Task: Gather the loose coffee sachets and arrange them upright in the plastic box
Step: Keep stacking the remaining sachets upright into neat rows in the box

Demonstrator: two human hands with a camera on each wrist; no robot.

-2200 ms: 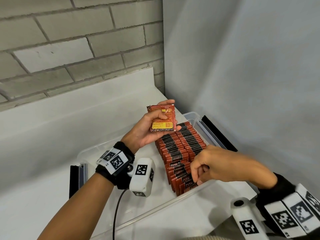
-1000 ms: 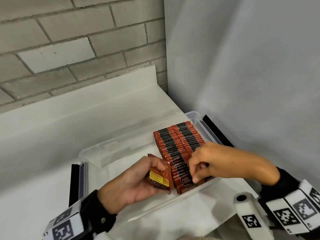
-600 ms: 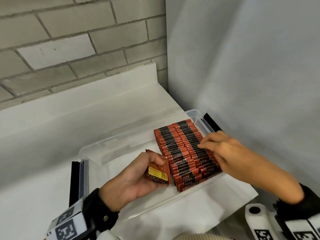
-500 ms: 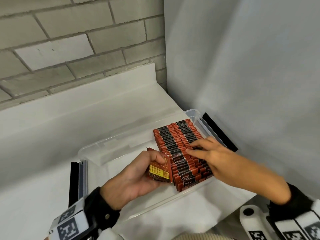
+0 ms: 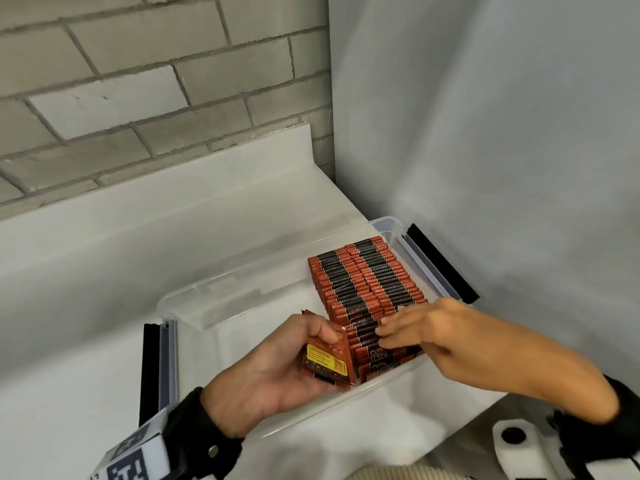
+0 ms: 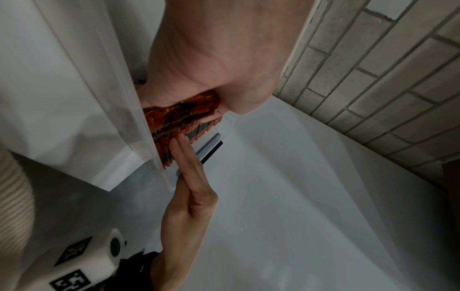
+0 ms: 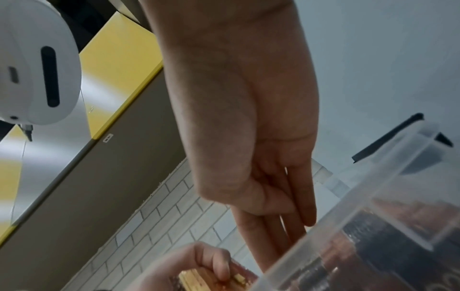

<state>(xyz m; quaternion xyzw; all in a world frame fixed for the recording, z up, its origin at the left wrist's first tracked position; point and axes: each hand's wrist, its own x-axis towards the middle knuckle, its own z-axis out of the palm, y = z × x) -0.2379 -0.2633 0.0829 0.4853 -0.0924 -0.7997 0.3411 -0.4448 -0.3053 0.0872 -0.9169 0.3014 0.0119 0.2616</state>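
Small stack of sachets (image 5: 327, 355) sits clamped in left hand (image 5: 277, 372), just left of the upright rows (image 5: 367, 282) filling the plastic box (image 5: 194, 299). Right hand (image 5: 426, 330) lies flat, fingers straight on the near row tops. Best press that row back to open a gap, then slot the stack in upright.

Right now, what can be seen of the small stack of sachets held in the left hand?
The stack of sachets is a few flat red-brown foil packets pressed together, the facing one bearing a yellow label panel with print too small to read. The left hand grips it, thumb across the front, fingers behind. It is held roughly upright, slightly tilted, inside the clear plastic box, just left of the packed rows of sachets. Whether it touches them or the box floor cannot be told.
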